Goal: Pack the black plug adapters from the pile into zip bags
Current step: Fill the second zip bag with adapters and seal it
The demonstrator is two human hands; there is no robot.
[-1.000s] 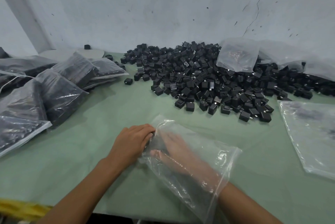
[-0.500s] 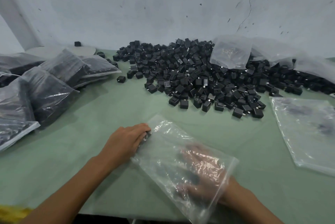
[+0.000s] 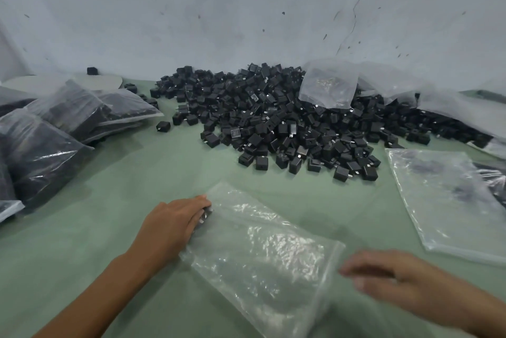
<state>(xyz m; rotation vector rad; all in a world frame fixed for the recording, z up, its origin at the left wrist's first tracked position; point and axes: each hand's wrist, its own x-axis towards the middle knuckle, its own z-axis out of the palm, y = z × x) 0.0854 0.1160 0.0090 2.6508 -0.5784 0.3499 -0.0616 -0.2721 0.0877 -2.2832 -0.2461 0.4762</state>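
**Item: empty zip bag, held for filling**

- Zip bag (image 3: pixel 262 250): flat and clear, near the table's (image 3: pixel 131 173) front edge. Long axis runs from far left to near right.
- Left hand (image 3: pixel 175 224): fingers curled onto the bag's left end, gripping it. Something dark sits under the fingertips, too small to name.
- Right hand (image 3: pixel 397 280): blurred, fingers loose, holding nothing, just beside the bag's right end.
- Pile of plug adapters (image 3: pixel 287 124): well beyond the bag toward the back edge. The free right hand is likely the one to reach it.

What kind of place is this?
Probably a small packing workshop: a large pile of black plug adapters on a green table, filled bags stacked at the left, and a clear zip bag in front.
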